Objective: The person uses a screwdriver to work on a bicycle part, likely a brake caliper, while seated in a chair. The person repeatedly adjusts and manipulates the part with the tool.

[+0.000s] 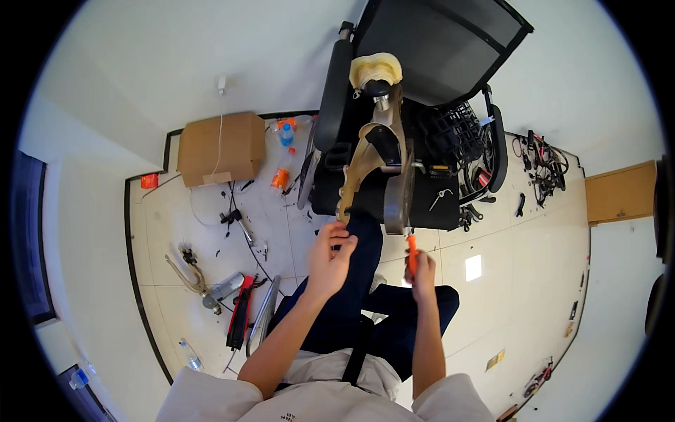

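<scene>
A gold-coloured metal frame (362,163) with two long arms lies across the seat of a black office chair (439,200). A cream, saddle-shaped piece (376,68) sits at its far end. My left hand (330,254) has its fingers closed at the near tip of the frame's left arm. My right hand (422,274) grips an orange-handled screwdriver (412,254). The screwdriver points away from me, its front end at the near end of the frame's wide right arm (398,200). Whether its tip sits in a screw is too small to tell.
On the chair seat are a hex key (441,199) and a black wire basket (453,133). A cardboard box (221,149), bottles (283,172), a red-and-black tool (240,313) and metal parts (207,292) lie on the floor at left. Cables and black parts (541,169) lie at right.
</scene>
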Tool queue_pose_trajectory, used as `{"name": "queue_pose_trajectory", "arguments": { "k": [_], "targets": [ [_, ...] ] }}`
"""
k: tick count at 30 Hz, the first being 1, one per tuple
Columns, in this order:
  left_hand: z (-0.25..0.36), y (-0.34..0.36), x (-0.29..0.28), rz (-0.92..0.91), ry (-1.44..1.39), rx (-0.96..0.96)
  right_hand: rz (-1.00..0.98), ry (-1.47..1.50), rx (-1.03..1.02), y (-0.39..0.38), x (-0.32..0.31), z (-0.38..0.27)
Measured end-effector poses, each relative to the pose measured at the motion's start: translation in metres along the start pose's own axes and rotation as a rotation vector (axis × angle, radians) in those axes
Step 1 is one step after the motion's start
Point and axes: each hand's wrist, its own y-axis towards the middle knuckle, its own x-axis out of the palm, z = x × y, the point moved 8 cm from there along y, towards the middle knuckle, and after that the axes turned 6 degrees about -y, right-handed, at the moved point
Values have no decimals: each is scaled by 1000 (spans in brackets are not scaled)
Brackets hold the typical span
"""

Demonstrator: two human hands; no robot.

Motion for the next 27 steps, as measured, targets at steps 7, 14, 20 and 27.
{"name": "queue_pose_trajectory", "arguments": {
  "k": [7, 14, 20, 27],
  "targets": [
    [-1, -12, 15, -99, -332, -335, 67, 88, -61, -20, 84, -34],
    [-5, -9, 21, -197, -347, -414, 202, 123, -178, 26, 100, -56],
    [-33, -28, 57, -389, -229, -503, 229, 88, -134, 47, 111, -45],
    [-27, -25, 58, -386, -229, -535, 222, 56, -134, 56, 105, -37]
  ]
}}
